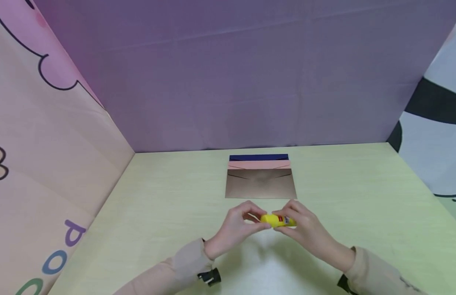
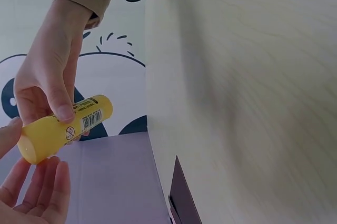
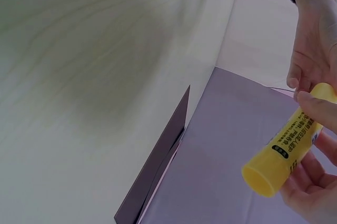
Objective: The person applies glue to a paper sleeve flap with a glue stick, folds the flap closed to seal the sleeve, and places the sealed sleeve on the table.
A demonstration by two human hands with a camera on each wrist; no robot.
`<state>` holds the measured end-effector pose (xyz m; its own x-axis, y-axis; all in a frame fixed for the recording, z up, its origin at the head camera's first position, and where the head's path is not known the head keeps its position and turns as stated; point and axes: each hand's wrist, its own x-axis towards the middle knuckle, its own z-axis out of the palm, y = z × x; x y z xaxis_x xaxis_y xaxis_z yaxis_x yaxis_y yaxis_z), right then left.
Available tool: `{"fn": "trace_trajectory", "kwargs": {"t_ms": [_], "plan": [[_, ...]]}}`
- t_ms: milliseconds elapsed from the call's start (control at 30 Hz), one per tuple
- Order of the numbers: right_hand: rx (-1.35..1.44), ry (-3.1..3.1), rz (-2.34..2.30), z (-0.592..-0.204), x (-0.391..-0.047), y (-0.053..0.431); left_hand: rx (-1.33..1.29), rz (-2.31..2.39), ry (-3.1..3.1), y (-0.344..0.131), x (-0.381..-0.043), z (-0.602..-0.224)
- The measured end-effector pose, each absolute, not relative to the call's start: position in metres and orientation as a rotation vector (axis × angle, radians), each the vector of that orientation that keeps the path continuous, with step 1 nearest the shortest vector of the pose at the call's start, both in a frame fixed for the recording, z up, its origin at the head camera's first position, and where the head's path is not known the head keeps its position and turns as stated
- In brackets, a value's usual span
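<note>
A yellow glue stick (image 1: pixel 275 220) is held level between both hands, above the table near its front. My left hand (image 1: pixel 240 223) pinches the rounded cap end with thumb and fingertips. On the other end, my right hand (image 1: pixel 307 225) grips the printed body between thumb and fingers. A barcode on the yellow tube (image 2: pixel 92 120) faces the left wrist camera, and dark printed text shows in the right wrist view. Just beyond the hands lie overlapping envelopes: a brown one (image 1: pixel 261 186) in front, a pink one (image 1: pixel 259 164) behind it, and a navy one (image 1: pixel 259 157) farthest back.
The pale wooden table (image 1: pixel 169 192) extends to both sides of the hands. A purple cloth wall (image 1: pixel 250 82) rises at its back edge. Printed panels stand left (image 1: pixel 47 135) and right (image 1: pixel 430 151) of the table.
</note>
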<state>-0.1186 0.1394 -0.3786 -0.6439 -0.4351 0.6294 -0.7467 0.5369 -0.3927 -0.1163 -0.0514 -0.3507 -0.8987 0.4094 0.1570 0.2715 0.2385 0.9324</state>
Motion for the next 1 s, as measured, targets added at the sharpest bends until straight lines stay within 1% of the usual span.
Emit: {"fn": "trace_trajectory", "kwargs": {"t_ms": [200, 367, 1000], "plan": [[0.936, -2.36, 0.969, -0.38, -0.12, 0.14, 0.74, 1.712, 2.42, -0.055, -0.125, -0.368], [0.903, -2.409, 1.083, -0.381, -0.122, 0.139, 0.794, 1.636, 2.458, -0.062, -0.127, -0.37], [0.753, -2.583, 1.469, -0.389, -0.133, 0.131, 0.815, 1.166, 2.649, -0.095, -0.135, -0.379]]}}
